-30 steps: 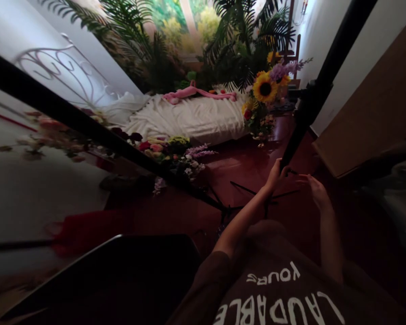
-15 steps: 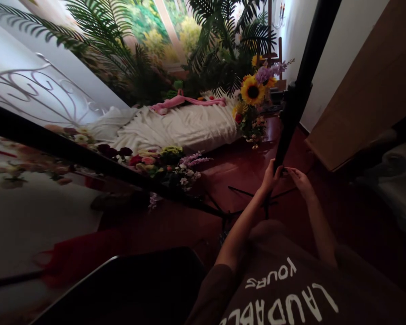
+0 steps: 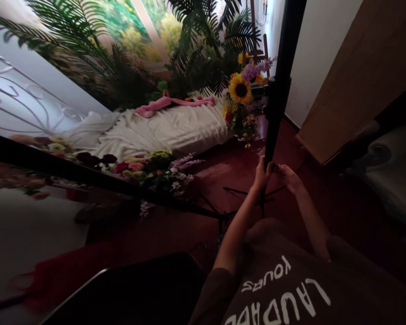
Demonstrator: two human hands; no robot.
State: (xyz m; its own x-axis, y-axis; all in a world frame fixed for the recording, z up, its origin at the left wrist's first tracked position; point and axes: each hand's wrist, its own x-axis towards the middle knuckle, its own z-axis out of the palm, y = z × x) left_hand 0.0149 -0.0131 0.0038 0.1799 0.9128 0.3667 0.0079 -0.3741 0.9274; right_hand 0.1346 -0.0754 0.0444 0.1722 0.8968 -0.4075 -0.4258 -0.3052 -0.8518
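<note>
A black light stand (image 3: 278, 97) rises in front of me on the right, its thin legs spread on the dark red floor. My left hand (image 3: 262, 174) is closed around the pole low on the stand. Just to the right of the pole, my right hand (image 3: 290, 178) pinches a small dark knob (image 3: 275, 166) that sticks out from it. The fingertips partly cover the knob. Higher up, a clamp-like joint (image 3: 265, 92) juts from the left of the pole.
Another black pole (image 3: 64, 169) slants across the left. Behind stand a bed-like seat with white cloth (image 3: 176, 128), a pink plush toy (image 3: 165, 104), flowers (image 3: 155, 171), sunflowers (image 3: 240, 89) and palm leaves (image 3: 203, 49). A brown panel (image 3: 338, 90) and pale armchair (image 3: 389, 167) are right.
The view has shifted slightly, so the room's things and the stand sit further left. Both hands keep their places at the pole and knob.
</note>
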